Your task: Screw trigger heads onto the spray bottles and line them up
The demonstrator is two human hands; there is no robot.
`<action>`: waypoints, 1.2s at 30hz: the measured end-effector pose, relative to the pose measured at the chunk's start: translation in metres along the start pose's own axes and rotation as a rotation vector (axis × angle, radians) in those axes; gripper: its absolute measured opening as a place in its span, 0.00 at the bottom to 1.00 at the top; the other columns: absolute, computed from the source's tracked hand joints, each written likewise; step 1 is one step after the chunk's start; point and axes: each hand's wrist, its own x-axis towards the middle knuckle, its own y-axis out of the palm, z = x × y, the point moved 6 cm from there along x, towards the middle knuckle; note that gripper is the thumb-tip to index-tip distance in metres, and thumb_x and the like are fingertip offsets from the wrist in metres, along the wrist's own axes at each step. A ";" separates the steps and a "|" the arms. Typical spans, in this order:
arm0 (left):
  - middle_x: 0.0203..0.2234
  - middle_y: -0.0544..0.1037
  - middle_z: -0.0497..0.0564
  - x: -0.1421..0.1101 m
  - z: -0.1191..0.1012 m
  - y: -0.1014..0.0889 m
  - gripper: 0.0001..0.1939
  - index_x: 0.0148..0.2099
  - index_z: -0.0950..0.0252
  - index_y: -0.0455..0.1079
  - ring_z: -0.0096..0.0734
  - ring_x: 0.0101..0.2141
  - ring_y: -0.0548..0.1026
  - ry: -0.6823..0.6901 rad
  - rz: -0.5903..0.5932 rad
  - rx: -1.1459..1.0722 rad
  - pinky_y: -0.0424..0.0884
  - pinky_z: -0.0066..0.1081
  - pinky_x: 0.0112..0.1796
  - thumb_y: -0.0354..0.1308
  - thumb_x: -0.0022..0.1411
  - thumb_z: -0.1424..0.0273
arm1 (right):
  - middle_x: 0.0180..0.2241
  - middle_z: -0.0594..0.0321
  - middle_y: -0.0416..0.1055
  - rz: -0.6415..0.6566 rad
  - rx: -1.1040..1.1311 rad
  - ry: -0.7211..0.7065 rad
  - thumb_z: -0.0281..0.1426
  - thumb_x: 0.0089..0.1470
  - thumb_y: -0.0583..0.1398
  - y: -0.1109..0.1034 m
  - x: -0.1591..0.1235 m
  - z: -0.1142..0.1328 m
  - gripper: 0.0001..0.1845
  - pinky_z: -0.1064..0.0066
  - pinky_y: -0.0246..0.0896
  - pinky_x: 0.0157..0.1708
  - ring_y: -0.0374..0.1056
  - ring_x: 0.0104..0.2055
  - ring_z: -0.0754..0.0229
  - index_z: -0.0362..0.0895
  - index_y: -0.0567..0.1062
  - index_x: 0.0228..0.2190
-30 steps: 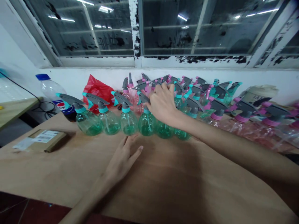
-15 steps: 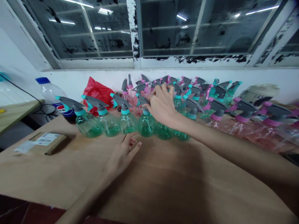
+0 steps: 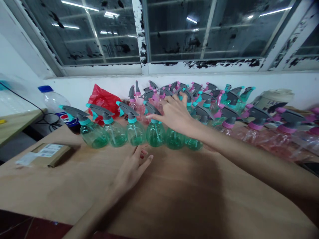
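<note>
A broad window (image 3: 179,33) of dark glass in a peeling white frame fills the top of the frame, and a light-brown wooden counter (image 3: 159,202) takes up the lower half. Across the middle stand round, clear green plastic spray bottles (image 3: 137,134) with turquoise collars and grey trigger heads, upright in a front row with green liquid low inside. Clear pink plastic spray bottles (image 3: 279,146) with pink collars carry on at centre right, and more of both colours crowd behind. The right hand (image 3: 176,113) lies over the green row at centre, thumb stretched wide towards the left across one bottle's neck; its other fingertips are partly hidden, so whether they grip anything cannot be told. The left hand (image 3: 132,167), below centre, is loosely open, thumb and index finger apart, just in front of the row. At left, a crumpled red plastic bag (image 3: 103,99) sits behind the bottles, beside a blue-capped soda bottle (image 3: 56,103) whose blue label bears the Pepsi emblem. At right, a white tub (image 3: 276,99) shows dark letters, apparently "IAM". A flat brown cardboard package (image 3: 42,161), lower left, has a white printed label (image 3: 50,150) too small to read.
</note>
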 end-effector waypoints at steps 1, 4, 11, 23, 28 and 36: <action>0.34 0.69 0.49 -0.001 -0.001 0.000 0.18 0.54 0.60 0.60 0.33 0.31 0.71 -0.001 0.003 0.000 0.69 0.32 0.30 0.50 0.64 0.60 | 0.41 0.48 0.71 0.017 0.007 -0.005 0.53 0.53 0.53 -0.003 -0.001 -0.003 0.31 0.46 0.38 0.54 0.62 0.50 0.41 0.38 0.77 0.38; 0.35 0.70 0.49 -0.002 -0.010 -0.001 0.17 0.53 0.59 0.61 0.32 0.29 0.71 -0.002 0.023 -0.003 0.70 0.32 0.30 0.51 0.64 0.60 | 0.40 0.50 0.73 0.072 0.021 -0.017 0.54 0.51 0.55 -0.009 -0.005 -0.017 0.30 0.47 0.41 0.53 0.63 0.49 0.42 0.40 0.77 0.37; 0.34 0.71 0.49 0.000 -0.031 -0.003 0.16 0.52 0.60 0.62 0.33 0.31 0.73 0.023 0.043 0.003 0.72 0.34 0.32 0.52 0.63 0.63 | 0.35 0.53 0.76 0.136 0.022 -0.049 0.48 0.50 0.60 -0.010 -0.011 -0.042 0.22 0.54 0.50 0.44 0.67 0.44 0.46 0.43 0.78 0.36; 0.32 0.72 0.48 -0.008 -0.047 -0.007 0.14 0.50 0.59 0.62 0.34 0.29 0.74 0.049 0.020 0.041 0.72 0.36 0.31 0.52 0.63 0.62 | 0.13 0.70 0.66 0.211 0.112 -0.079 0.41 0.53 0.61 -0.024 -0.017 -0.048 0.18 0.56 0.48 0.42 0.64 0.23 0.62 0.45 0.73 0.17; 0.40 0.72 0.51 -0.013 -0.053 0.008 0.20 0.56 0.57 0.58 0.38 0.36 0.76 -0.007 0.085 -0.076 0.74 0.37 0.34 0.53 0.63 0.60 | 0.14 0.71 0.68 0.278 0.187 -0.121 0.40 0.53 0.61 -0.043 -0.040 -0.040 0.16 0.56 0.47 0.46 0.64 0.23 0.63 0.45 0.74 0.19; 0.54 0.67 0.56 -0.020 -0.111 0.040 0.35 0.61 0.58 0.51 0.49 0.54 0.65 0.051 0.213 -0.154 0.63 0.50 0.52 0.60 0.56 0.55 | 0.20 0.69 0.72 0.352 0.237 -0.179 0.43 0.55 0.58 -0.090 -0.100 -0.031 0.15 0.57 0.49 0.48 0.66 0.26 0.60 0.46 0.76 0.25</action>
